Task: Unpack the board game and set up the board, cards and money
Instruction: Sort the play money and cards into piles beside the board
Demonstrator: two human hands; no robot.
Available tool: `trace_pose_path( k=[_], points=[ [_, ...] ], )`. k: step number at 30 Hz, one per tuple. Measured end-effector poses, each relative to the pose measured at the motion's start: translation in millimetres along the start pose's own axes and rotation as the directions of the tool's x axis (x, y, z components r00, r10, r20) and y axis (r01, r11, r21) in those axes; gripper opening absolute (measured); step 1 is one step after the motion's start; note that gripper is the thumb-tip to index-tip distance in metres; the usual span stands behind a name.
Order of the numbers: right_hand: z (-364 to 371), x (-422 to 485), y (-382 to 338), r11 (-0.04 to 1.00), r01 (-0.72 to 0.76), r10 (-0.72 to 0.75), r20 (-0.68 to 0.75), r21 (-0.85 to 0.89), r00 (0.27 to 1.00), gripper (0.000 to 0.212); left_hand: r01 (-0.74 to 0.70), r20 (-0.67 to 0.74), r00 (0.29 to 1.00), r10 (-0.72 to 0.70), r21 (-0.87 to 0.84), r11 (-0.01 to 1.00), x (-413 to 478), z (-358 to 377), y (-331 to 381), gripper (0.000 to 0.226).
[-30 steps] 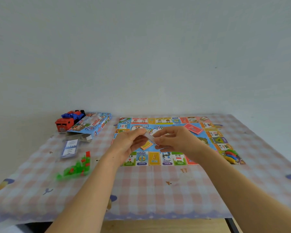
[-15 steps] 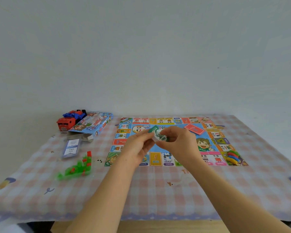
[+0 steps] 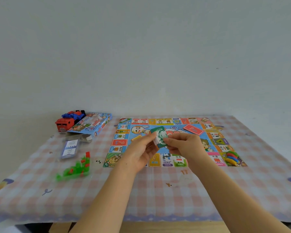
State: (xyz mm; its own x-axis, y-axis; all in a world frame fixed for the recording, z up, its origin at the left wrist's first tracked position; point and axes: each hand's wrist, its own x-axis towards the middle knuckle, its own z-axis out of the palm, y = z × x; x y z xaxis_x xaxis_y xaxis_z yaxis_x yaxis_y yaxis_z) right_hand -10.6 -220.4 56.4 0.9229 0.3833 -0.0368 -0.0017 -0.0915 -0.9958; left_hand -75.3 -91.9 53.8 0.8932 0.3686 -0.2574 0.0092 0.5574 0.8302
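Both hands, left [image 3: 142, 153] and right [image 3: 185, 145], pinch a green-and-white money wad [image 3: 160, 137] above the colourful board [image 3: 208, 132].

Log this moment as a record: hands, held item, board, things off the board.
hands: left hand and right hand both pinch the green money stack, above the board
board: unfolded flat on the table; red cards and coloured pawns lie on it
left of board: game box, toy truck, wrapped blue cards, green and red houses

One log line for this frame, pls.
left hand: pinches green paper money stack | right hand: pinches same stack | colourful paper game board: flat on checked tablecloth | red card pile: on board
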Motion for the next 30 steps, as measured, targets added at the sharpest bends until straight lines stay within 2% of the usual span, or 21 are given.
trace_pose_path(
  k=[7,12,16,20,25,30],
  points=[
    [-3.7,1.5,4.1,0.997,-0.032,0.028,-0.062,-0.076,0.998,0.007,-0.088,0.062,0.995,0.074,0.256,0.963,4.8,3.3,-5.0,0.01],
    [-6.6,2.9,-0.3,0.996,-0.047,0.042,-0.054,-0.082,0.998,0.007,-0.117,0.036,0.993,0.112,0.346,0.931,10.0,2.6,-4.3,0.01],
    [-7.7,3.0,0.3,0.995,-0.056,0.051,-0.059,-0.079,0.997,0.009,-0.192,0.002,0.978,0.21,0.416,0.889,11.6,1.4,-4.6,0.012],
    [-7.8,3.1,0.8,0.994,-0.081,0.077,-0.045,-0.078,0.996,0.008,-0.216,-0.024,0.968,0.249,0.422,0.88,13.2,0.2,-5.6,0.015],
    [-9.5,3.6,1.3,0.995,-0.096,0.093,-0.066,-0.04,0.993,0.008,-0.153,-0.047,0.983,0.178,0.327,0.933,14.8,0.2,-7.1,0.017],
    [-10.6,4.7,2.7,0.993,-0.116,0.115,-0.054,-0.013,0.992,0.008,-0.147,-0.045,0.984,0.172,0.336,0.93,15.9,2.0,-7.0,0.018]
  ],
)
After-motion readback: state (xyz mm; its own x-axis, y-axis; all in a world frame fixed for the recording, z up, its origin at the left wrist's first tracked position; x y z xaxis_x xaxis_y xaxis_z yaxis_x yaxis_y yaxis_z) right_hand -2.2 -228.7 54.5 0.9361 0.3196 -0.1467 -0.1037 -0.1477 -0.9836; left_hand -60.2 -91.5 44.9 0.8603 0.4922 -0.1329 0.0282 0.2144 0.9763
